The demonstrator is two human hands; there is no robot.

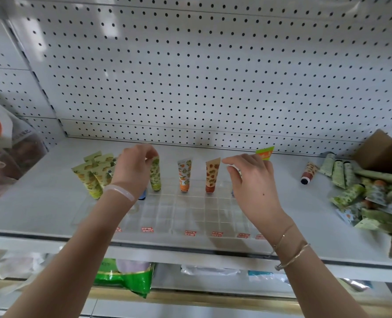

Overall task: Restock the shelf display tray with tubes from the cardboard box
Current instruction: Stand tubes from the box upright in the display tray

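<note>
Left hand (134, 172) pinches the crimped top of a green-print tube (155, 174), which stands cap-down in the back row of the clear grid tray (190, 216); a top grip likely keeps it upright while the cap seats in a cell. Right hand (253, 182) hovers over the tray's 2 o'clock corner, fingers loosely curled and pointing toward 9; something pale sits by the fingertips; cannot tell if it grasps anything. A yellow-green crimp (264, 153) pokes out behind it.

Back-row count: pineapple-print tubes (91, 177) clustered at 10 o'clock, at least four; then the green one, one white-and-orange tube (185, 175) and one tan tube (212, 175); front cells are bare. Six red price tags (190, 232) are visible along the 6 o'clock edge.

Cardboard box (378, 152) lies tipped at 3 o'clock, its tube heap (373, 198) uncountable; one loose dark-capped tube (308, 173) lies on the shelf (41, 198) beside it.
</note>
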